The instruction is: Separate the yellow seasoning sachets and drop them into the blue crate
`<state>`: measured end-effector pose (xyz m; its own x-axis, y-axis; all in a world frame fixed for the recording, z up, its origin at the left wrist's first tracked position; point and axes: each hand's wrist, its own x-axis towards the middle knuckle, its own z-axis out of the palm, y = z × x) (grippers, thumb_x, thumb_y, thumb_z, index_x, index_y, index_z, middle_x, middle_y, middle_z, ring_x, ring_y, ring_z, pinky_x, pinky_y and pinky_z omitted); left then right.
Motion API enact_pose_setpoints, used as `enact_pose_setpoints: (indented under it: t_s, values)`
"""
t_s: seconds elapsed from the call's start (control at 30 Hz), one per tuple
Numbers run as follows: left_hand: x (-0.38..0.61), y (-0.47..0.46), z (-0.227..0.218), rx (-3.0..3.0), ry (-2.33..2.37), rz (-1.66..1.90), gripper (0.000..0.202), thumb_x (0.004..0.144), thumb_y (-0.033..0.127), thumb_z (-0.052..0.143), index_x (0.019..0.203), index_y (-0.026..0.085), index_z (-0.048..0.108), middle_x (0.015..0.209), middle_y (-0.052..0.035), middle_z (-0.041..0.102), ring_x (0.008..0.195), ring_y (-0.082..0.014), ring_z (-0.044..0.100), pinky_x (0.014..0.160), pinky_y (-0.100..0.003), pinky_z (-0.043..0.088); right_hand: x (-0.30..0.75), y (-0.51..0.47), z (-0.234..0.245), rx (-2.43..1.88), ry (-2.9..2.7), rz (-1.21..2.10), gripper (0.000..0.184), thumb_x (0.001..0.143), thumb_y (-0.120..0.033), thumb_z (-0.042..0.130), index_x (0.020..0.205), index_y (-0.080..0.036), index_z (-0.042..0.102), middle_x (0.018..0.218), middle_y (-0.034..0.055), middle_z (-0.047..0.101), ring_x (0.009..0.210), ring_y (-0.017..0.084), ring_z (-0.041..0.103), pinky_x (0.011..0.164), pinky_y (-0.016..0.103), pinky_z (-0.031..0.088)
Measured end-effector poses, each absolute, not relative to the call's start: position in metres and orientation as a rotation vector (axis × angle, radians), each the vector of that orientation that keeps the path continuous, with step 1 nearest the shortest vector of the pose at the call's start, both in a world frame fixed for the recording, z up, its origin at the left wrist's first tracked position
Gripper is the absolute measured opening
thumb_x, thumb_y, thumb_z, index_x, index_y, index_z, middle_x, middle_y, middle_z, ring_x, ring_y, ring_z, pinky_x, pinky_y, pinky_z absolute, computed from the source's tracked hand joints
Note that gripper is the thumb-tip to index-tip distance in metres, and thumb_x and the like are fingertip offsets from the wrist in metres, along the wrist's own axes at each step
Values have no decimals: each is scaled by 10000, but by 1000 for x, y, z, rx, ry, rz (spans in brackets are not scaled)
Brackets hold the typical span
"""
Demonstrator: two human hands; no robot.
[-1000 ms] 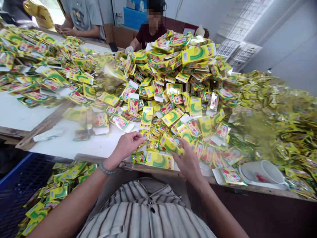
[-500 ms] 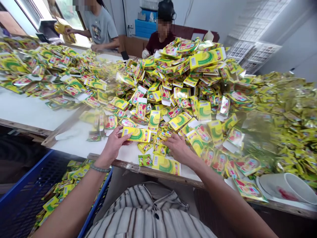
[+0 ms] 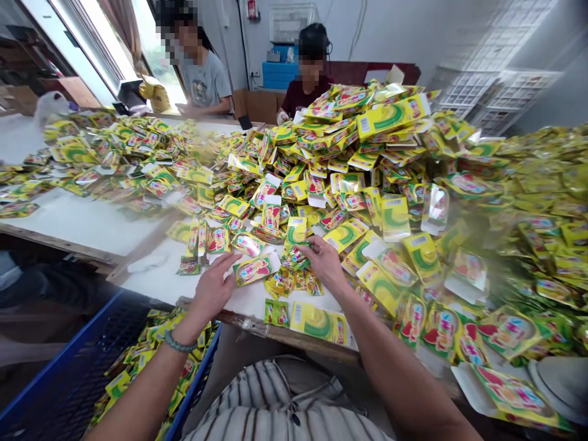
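My left hand has its fingers and thumb at the left end of a small yellow-green box with a watermelon picture. The box lies low over the table, its white flap at the right end. Further right, my right hand pinches a small green sachet between thumb and fingertips. Below it several yellow sachets lie in a loose cluster. Near the table edge are a single green sachet and a flat yellow box, barcode at its left.
A high heap of yellow boxes rises ahead, with a sachet pile to the right. A blue crate of packets stands below left. A pale cup sits at lower right. Two people are across the table.
The box at my left hand has turned from its barcode side to its watermelon side. My right hand has lifted a green sachet from the cluster. The view has shifted left.
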<state>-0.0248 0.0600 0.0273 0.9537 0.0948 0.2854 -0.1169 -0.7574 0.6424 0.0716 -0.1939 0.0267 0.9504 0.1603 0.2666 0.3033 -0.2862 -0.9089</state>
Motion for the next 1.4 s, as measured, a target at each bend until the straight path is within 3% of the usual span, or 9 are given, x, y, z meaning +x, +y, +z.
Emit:
enact_pose_setpoints:
  t_s: [0.1, 0.27, 0.37, 0.43, 0.53, 0.7, 0.97, 1.13, 1.4]
  values:
    - [-18, 42, 36, 2606, -11, 463, 392, 876, 377, 489, 1186, 180, 628, 1195, -123, 637, 1141, -277, 562, 989, -403, 431, 68, -201, 18, -1916, -346, -189, 298, 811, -498, 595, 807, -201, 567, 586, -39, 471, 560, 138, 425, 537, 246, 333]
    - [-3, 22, 41, 2923, -2, 140, 499, 774, 536, 636, 1073, 136, 647, 969, -159, 664, 964, -320, 588, 820, -372, 436, 61, -216, 26, -2141, -391, -394, 229, 868, -426, 556, 838, -206, 612, 621, -12, 531, 586, 161, 485, 605, 270, 363]
    - [-2, 27, 42, 2898, 39, 72, 449, 767, 580, 618, 925, 161, 649, 881, -116, 638, 847, -280, 594, 710, -324, 416, 59, -219, 35, -2110, -484, -474, 191, 871, -379, 559, 825, -207, 630, 795, 38, 633, 759, 195, 576, 701, 290, 408]
    - [-5, 30, 46, 2799, 59, 94, 422, 786, 585, 591, 885, 177, 633, 860, -78, 633, 789, -241, 587, 674, -301, 398, 58, -218, 38, -2018, -452, -440, 213, 861, -404, 579, 806, -204, 631, 783, 31, 630, 731, 184, 566, 683, 289, 412]
    - [-9, 24, 53, 2488, 44, 110, 420, 788, 573, 600, 953, 188, 639, 926, -45, 669, 826, -214, 599, 723, -291, 422, 57, -210, 38, -1776, -342, -255, 283, 811, -483, 624, 795, -200, 616, 627, -14, 540, 577, 145, 471, 559, 267, 371]
    - [-12, -4, 56, 1797, -5, -107, 458, 742, 488, 708, 1071, 177, 641, 1034, -56, 705, 948, -222, 642, 853, -308, 487, 57, -199, 33, -1525, -339, -129, 281, 765, -462, 666, 797, -193, 592, 698, -11, 554, 630, 136, 489, 601, 263, 413]
    - [-18, -9, 55, 1518, 141, -224, 478, 685, 381, 795, 1062, 135, 634, 1028, -80, 717, 850, -178, 672, 782, -268, 525, 52, -197, 35, -1565, -431, 147, 261, 732, -435, 680, 752, -178, 637, 676, -8, 576, 637, 141, 491, 612, 264, 391]
    - [-23, -4, 57, 1445, 154, -269, 536, 674, 349, 806, 1140, 157, 623, 1007, -69, 726, 817, -174, 684, 739, -263, 548, 47, -181, 26, -1572, -352, 27, 260, 679, -422, 724, 699, -176, 646, 671, -6, 557, 637, 138, 467, 597, 260, 371]
    - [-29, 1, 64, 1303, 257, -268, 564, 595, 263, 861, 1106, 144, 654, 901, -55, 745, 705, -145, 685, 653, -219, 551, 41, -173, 34, -1534, -359, 27, 303, 675, -452, 747, 651, -168, 646, 667, -10, 527, 653, 127, 472, 631, 258, 385]
